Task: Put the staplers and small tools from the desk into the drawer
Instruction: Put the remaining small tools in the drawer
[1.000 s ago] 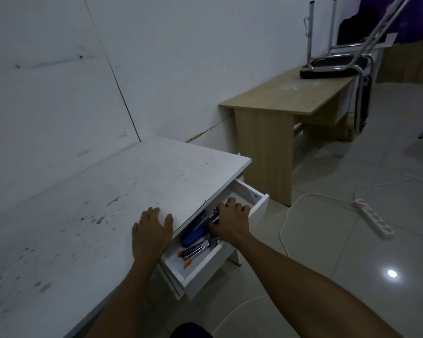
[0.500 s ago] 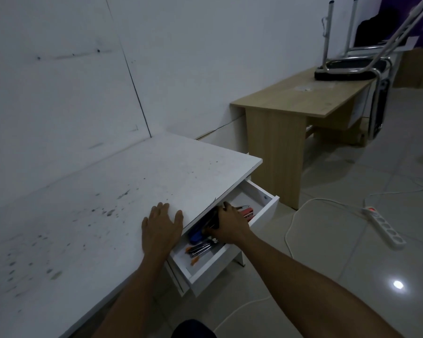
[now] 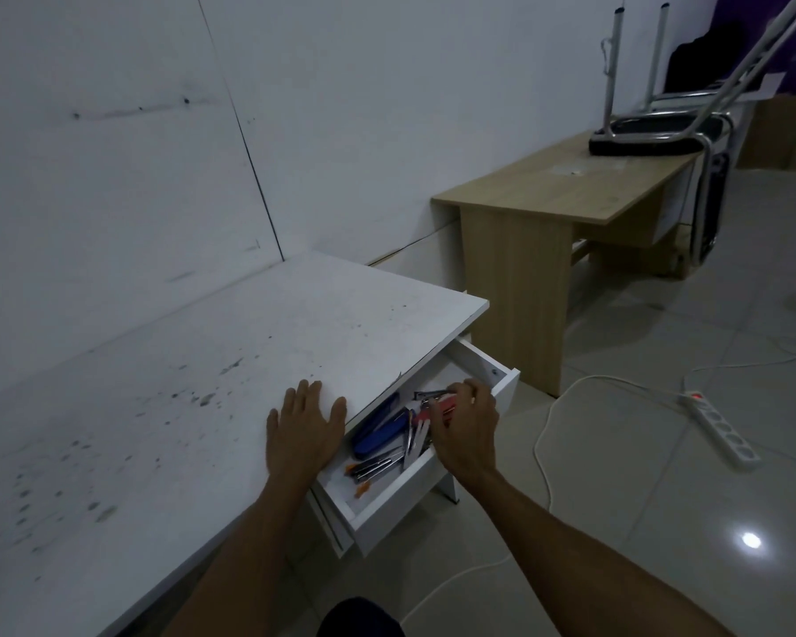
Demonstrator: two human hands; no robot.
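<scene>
The white desk [image 3: 194, 388] has an open drawer [image 3: 398, 505] pulled out at its right front. Inside the drawer lie a blue stapler [image 3: 378, 432], a red stapler [image 3: 438, 406], several thin metal tools with orange tips [image 3: 369, 468] and other small metal pieces. My left hand [image 3: 305, 429] rests flat on the desk's edge, just left of the drawer, holding nothing. My right hand [image 3: 467, 425] hovers over the drawer's front right part, above the red stapler, with fingers loosely curled and apart. It hides part of the red stapler.
A wooden table [image 3: 570, 195] stands to the right along the wall with an upturned chair [image 3: 653, 131] on it. On the tiled floor lie a white power strip [image 3: 718, 425] and its cable [image 3: 543, 434]. A white wall backs the desk.
My right hand has lifted out of the drawer's middle and shifted toward its front right, uncovering the blue and red staplers. The left hand has stayed flat on the desk.
</scene>
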